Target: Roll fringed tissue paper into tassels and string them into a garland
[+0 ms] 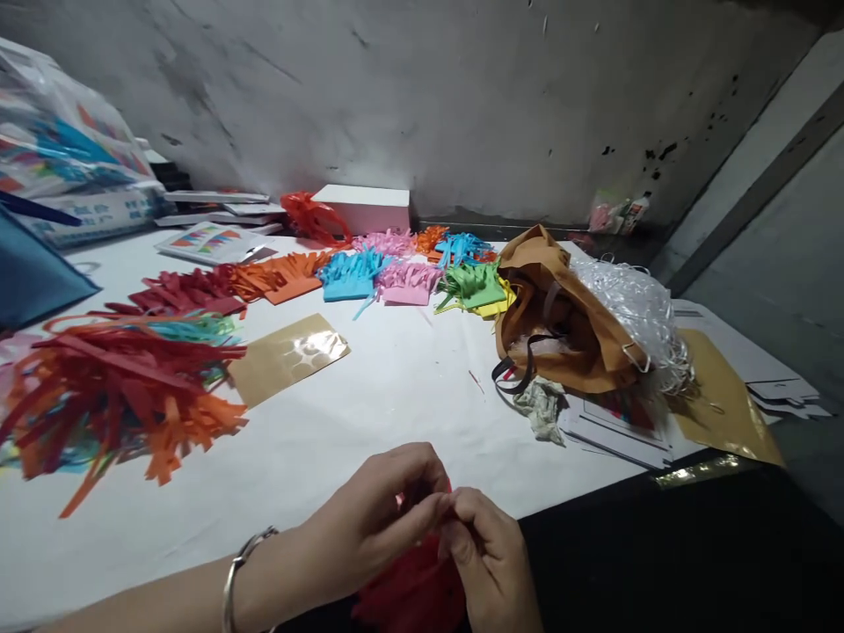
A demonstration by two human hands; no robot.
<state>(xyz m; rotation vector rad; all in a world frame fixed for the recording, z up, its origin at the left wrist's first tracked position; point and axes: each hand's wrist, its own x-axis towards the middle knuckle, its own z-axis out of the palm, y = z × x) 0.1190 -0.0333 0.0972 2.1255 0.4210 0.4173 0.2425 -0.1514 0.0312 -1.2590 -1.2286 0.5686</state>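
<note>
At the near edge of the table, my left hand (pixel 369 519) and my right hand (pixel 491 558) meet, fingertips pinched together. Between them is a red paper tassel (pixel 412 591); its dark red lower part hangs below the hands, blurred and partly covered. A bit of bright red shows at the pinched fingertips, but the exact grip is hidden. A metal bangle circles my left wrist. To the left lies a heap of red and orange fringed paper tassels (pixel 132 387), over blue-green and yellow ones.
Along the back lie orange (pixel 290 277), blue (pixel 349 274), pink (pixel 405 281) and green (pixel 471 283) fringed papers. A sheet of clear round stickers (pixel 290 356) lies mid-left. On the right stand a brown bag (pixel 593 343) and white stringy material (pixel 633 299). A pink-sided box (pixel 366 211) is near the wall.
</note>
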